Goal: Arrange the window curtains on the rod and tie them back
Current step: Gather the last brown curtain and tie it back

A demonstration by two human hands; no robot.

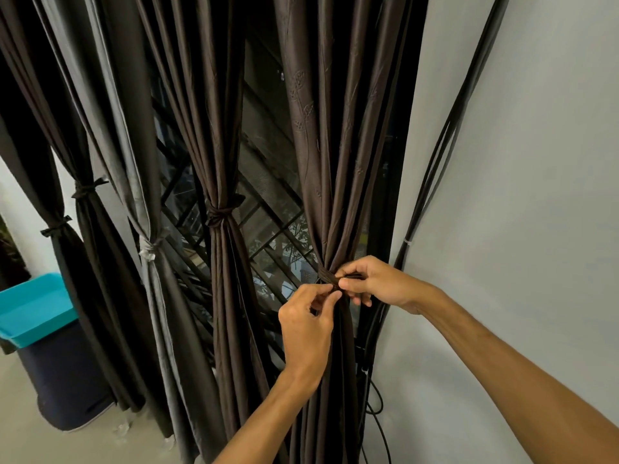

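Observation:
A dark brown curtain panel [330, 155] hangs at the right of the window, gathered at its waist by a brown tie-back band [326, 275]. My left hand [306, 326] pinches one end of the band just below the gathered point. My right hand [371, 283] pinches the other end at the band's right side, fingers curled over it. Several other panels to the left hang bound: a brown one [221, 162] knotted at its tie [219, 214], a grey one [134, 182] and two dark ones [50, 155]. The rod is out of view.
A window grille [268, 236] with diagonal bars shows behind the curtains. Black cables [445, 139] run down the grey wall [536, 195] at right and trail to the floor. A dark bin [67, 380] with a turquoise lid [33, 309] stands at lower left.

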